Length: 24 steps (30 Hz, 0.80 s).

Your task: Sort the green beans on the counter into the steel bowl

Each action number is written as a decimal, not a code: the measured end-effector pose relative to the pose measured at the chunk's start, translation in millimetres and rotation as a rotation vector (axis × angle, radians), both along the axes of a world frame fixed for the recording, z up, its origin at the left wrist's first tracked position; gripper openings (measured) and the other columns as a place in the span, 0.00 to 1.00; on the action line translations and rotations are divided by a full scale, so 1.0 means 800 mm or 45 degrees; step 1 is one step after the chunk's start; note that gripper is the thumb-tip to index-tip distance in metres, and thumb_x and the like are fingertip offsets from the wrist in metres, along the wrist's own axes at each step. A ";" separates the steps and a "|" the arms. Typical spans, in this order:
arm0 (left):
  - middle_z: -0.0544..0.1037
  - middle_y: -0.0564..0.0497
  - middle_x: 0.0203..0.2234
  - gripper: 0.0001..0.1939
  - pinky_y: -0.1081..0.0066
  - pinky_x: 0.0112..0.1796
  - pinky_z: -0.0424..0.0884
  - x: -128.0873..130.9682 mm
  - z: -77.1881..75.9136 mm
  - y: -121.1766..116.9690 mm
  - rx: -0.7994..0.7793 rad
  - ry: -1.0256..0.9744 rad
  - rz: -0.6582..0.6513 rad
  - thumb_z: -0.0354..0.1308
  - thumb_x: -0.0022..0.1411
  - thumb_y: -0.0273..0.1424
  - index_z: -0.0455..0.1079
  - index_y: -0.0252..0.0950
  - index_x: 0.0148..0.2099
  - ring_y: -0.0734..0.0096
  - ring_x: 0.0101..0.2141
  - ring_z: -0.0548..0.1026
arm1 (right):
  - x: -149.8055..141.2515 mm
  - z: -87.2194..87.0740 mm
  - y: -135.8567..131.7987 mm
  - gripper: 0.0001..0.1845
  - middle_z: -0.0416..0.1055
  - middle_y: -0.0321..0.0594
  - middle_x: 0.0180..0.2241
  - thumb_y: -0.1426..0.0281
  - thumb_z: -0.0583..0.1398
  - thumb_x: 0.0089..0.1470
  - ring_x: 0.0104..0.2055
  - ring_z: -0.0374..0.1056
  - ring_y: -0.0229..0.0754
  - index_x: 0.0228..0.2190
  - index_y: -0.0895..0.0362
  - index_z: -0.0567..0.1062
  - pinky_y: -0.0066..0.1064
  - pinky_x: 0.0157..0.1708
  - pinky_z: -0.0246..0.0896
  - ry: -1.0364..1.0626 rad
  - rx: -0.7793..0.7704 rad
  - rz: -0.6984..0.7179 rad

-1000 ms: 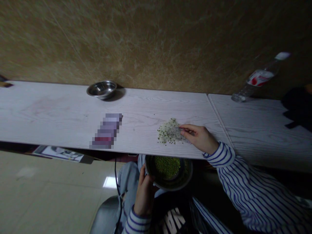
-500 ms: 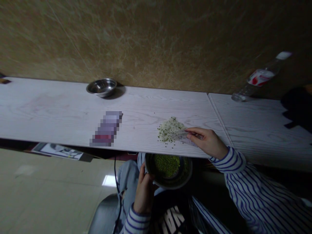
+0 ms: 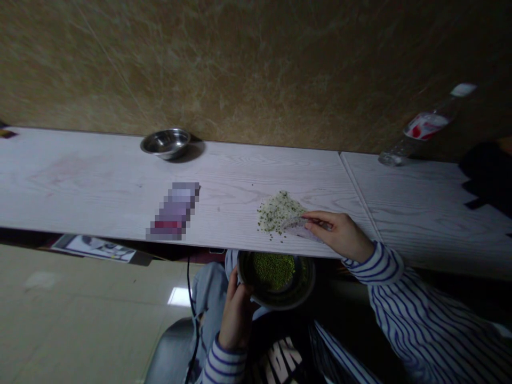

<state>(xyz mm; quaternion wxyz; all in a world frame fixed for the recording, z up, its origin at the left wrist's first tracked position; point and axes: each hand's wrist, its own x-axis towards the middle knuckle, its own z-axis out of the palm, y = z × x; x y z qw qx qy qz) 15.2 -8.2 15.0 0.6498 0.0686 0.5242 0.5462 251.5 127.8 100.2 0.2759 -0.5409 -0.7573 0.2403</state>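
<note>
My left hand (image 3: 237, 309) is closed on the left rim of a metal bowl (image 3: 311, 285), which is held tilted just below the table's front edge. Small green beans (image 3: 274, 271), like mung beans, lie inside it. My right hand (image 3: 338, 230) pinches a thin, see-through plastic sheet (image 3: 302, 228) between thumb and fingers, low over the tabletop. The sheet's left edge meets a pile of white grains mixed with green beans (image 3: 280, 208), apparently rice. A few loose beans lie scattered around the pile.
An upright metal bowl (image 3: 166, 143) stands near the wall. A blurred-out flat object (image 3: 174, 210) lies on the white table (image 3: 232, 170). At the right stand a clear bottle (image 3: 426, 127) and a dark object (image 3: 488, 176). A black cable (image 3: 192, 298) hangs beside my leg.
The plastic sheet has shifted slightly and bent differently against the pile in my right hand. My left hand and the bowl in it stay almost still.
</note>
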 end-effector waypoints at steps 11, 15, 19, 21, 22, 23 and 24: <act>0.79 0.45 0.46 0.31 0.64 0.36 0.75 0.005 0.004 0.000 0.012 0.020 0.045 0.63 0.51 0.30 0.70 0.43 0.60 0.58 0.39 0.75 | -0.006 0.003 -0.003 0.15 0.85 0.42 0.39 0.69 0.63 0.56 0.37 0.80 0.45 0.43 0.55 0.86 0.34 0.38 0.75 -0.012 -0.023 0.030; 0.79 0.44 0.46 0.30 0.64 0.35 0.75 0.005 0.001 0.000 0.013 0.008 0.031 0.63 0.51 0.29 0.71 0.43 0.58 0.57 0.39 0.75 | -0.001 0.006 -0.005 0.15 0.85 0.42 0.38 0.68 0.62 0.56 0.36 0.79 0.45 0.43 0.55 0.86 0.33 0.37 0.75 0.021 -0.030 0.034; 0.79 0.45 0.45 0.31 0.64 0.34 0.75 0.005 0.000 -0.001 0.008 0.010 0.052 0.64 0.51 0.31 0.71 0.44 0.59 0.57 0.38 0.74 | 0.012 0.011 -0.005 0.15 0.84 0.42 0.33 0.66 0.62 0.55 0.32 0.77 0.44 0.40 0.56 0.86 0.32 0.34 0.74 0.046 -0.004 -0.040; 0.79 0.45 0.45 0.32 0.65 0.33 0.75 0.006 0.001 0.000 0.003 0.010 0.043 0.63 0.50 0.30 0.70 0.43 0.60 0.59 0.38 0.75 | 0.021 0.011 -0.006 0.15 0.83 0.42 0.31 0.65 0.62 0.54 0.30 0.75 0.43 0.39 0.56 0.87 0.32 0.32 0.72 0.045 0.014 -0.092; 0.79 0.45 0.45 0.32 0.65 0.34 0.75 0.006 0.002 0.000 0.003 0.010 0.042 0.63 0.50 0.30 0.70 0.42 0.60 0.59 0.38 0.75 | 0.025 0.011 -0.007 0.15 0.83 0.42 0.30 0.64 0.62 0.54 0.29 0.75 0.43 0.39 0.56 0.87 0.32 0.31 0.71 0.042 0.021 -0.115; 0.79 0.45 0.45 0.32 0.65 0.34 0.75 0.007 0.003 0.000 0.006 0.011 0.044 0.63 0.50 0.30 0.70 0.42 0.60 0.60 0.38 0.75 | 0.028 0.010 -0.007 0.16 0.82 0.41 0.29 0.64 0.62 0.54 0.28 0.74 0.42 0.39 0.56 0.87 0.31 0.30 0.71 0.038 0.026 -0.132; 0.79 0.45 0.45 0.32 0.65 0.35 0.75 0.007 0.004 0.000 0.008 0.011 0.047 0.63 0.50 0.30 0.70 0.41 0.60 0.61 0.38 0.74 | 0.031 0.009 -0.008 0.16 0.82 0.41 0.29 0.63 0.62 0.54 0.27 0.73 0.42 0.38 0.56 0.87 0.31 0.29 0.70 0.032 0.029 -0.143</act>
